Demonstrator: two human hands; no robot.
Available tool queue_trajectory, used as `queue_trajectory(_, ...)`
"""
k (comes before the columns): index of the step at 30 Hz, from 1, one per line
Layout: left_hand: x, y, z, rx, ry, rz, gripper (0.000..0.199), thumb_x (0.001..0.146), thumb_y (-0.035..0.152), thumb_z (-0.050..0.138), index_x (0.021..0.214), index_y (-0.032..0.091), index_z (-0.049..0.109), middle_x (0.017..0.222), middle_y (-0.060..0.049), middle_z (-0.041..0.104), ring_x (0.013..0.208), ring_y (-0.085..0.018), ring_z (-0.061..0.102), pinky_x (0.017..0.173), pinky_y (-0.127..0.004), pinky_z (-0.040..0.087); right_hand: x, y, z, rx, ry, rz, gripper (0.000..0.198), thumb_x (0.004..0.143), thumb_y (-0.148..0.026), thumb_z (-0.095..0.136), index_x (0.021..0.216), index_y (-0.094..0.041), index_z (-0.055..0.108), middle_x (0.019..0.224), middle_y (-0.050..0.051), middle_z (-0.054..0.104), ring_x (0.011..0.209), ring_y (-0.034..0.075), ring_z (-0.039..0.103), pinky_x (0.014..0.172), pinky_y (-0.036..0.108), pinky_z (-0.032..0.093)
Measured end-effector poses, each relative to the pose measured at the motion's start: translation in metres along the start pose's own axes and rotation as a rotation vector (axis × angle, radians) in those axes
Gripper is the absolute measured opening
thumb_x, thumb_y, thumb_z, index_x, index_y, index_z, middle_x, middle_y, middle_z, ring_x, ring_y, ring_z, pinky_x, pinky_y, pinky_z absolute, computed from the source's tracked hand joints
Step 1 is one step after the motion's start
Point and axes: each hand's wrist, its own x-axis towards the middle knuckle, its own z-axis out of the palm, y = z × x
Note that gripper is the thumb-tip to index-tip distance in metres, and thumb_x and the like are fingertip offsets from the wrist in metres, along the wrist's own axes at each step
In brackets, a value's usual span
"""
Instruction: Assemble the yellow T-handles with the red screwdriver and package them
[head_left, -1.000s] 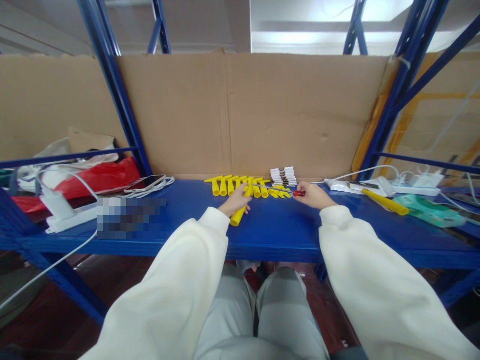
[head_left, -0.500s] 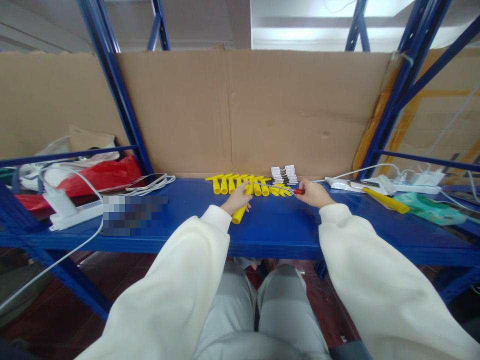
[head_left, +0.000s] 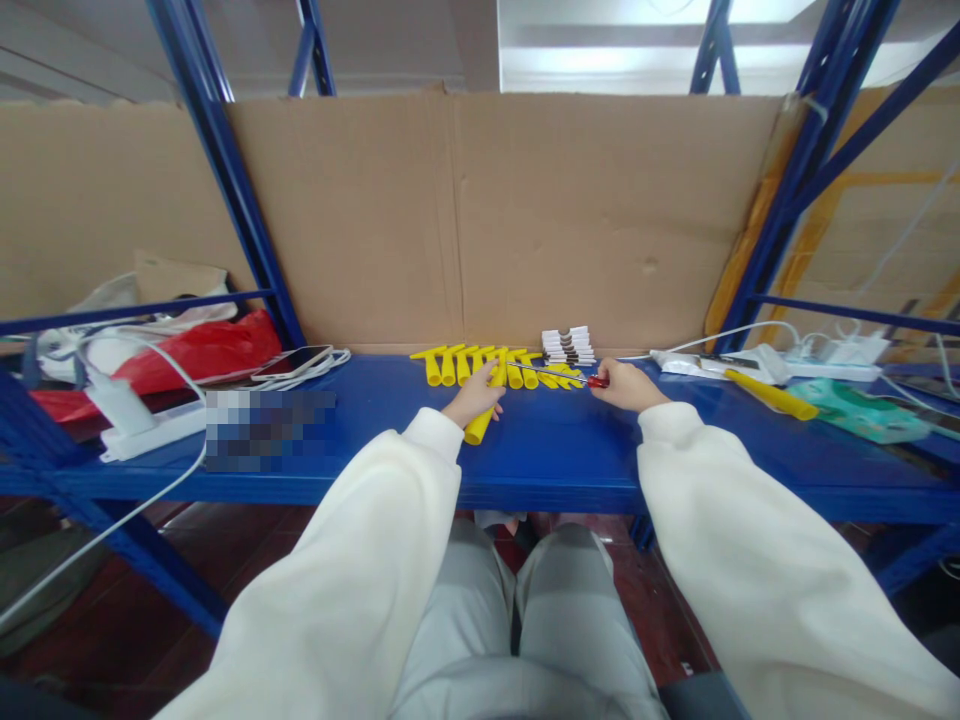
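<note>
My left hand [head_left: 475, 396] is closed around a yellow tapered plastic tube [head_left: 480, 428], its wide end tilted down toward me. In my right hand [head_left: 626, 386] is a screwdriver [head_left: 598, 382] with a red handle, its metal shaft pointing left. The tip of the shaft reaches the upper part of the yellow tube; whether it goes in is too small to tell. Behind my left hand stands a row of several similar yellow tubes [head_left: 448, 372]. Small yellow pieces [head_left: 559, 377] lie under and beside the shaft. Behind these are stacked white pieces with dark middles [head_left: 568, 345].
Cardboard [head_left: 540, 220] walls off the back of the blue shelf [head_left: 555, 495]. To the right lie another yellow tube [head_left: 772, 396], a green packet [head_left: 862, 412] and a white power strip [head_left: 832, 372]. Cables, a red bag [head_left: 217, 352] and another power strip [head_left: 154, 430] are at the left.
Both hands keep nearly the same place and the same hold on the tube and the screwdriver. The camera view has shifted very slightly.
</note>
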Motion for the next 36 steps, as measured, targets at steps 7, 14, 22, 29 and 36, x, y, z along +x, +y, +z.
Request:
queue_trajectory(7,-0.0003,-0.0006,-0.0008,-0.017,-0.013,-0.001,0.078,0.089,0.006,0.052,0.160,0.027,0.026,0.158,-0.019,0.038,0.049,-0.003,0.058,0.041,-0.017,0.048,0.0004,-0.0012,-0.0009,0.021,-0.026,0.023,0.012,0.079,-0.034,0.060,0.086,-0.024,0.061,0.088,0.006,0.075,0.085,0.026,0.068,0.071,0.032,0.044)
queue_trajectory(14,0.0005,-0.0011,-0.0010,-0.034,-0.021,-0.011,0.077,0.090,0.009,0.055,0.159,0.028,0.027,0.158,-0.019,0.037,0.055,-0.005,0.063,0.041,-0.016,0.047,0.0023,0.0048,0.0046,0.024,0.019,-0.012,0.012,0.075,-0.034,0.064,0.076,-0.024,0.058,0.076,0.004,0.072,0.073,0.022,0.065,0.061,0.028,0.041)
queue_trajectory(22,0.0017,-0.0011,-0.0007,-0.019,-0.015,-0.013,0.080,0.089,0.006,0.053,0.160,0.029,0.025,0.157,-0.019,0.039,0.053,-0.004,0.062,0.042,-0.017,0.047,0.0004,0.0008,0.0005,0.050,-0.028,-0.008,0.011,0.076,-0.034,0.063,0.077,-0.024,0.061,0.081,0.004,0.074,0.080,0.023,0.067,0.068,0.030,0.043)
queue_trajectory(29,0.0026,-0.0019,-0.0009,-0.014,-0.020,-0.014,0.078,0.090,0.010,0.056,0.159,0.030,0.026,0.159,-0.018,0.037,0.056,-0.005,0.063,0.042,-0.016,0.047,0.0020,0.0054,0.0052,0.060,-0.001,-0.033,0.013,0.073,-0.033,0.065,0.073,-0.024,0.057,0.073,0.003,0.071,0.070,0.020,0.064,0.060,0.027,0.041)
queue_trajectory(36,0.0011,-0.0003,-0.0008,-0.005,-0.016,-0.001,0.079,0.089,0.006,0.052,0.160,0.028,0.025,0.158,-0.019,0.038,0.051,-0.004,0.060,0.041,-0.017,0.047,0.0001,-0.0004,-0.0012,0.058,-0.050,0.015,0.008,0.076,-0.031,0.062,0.079,-0.024,0.061,0.082,0.004,0.074,0.080,0.024,0.067,0.068,0.031,0.045)
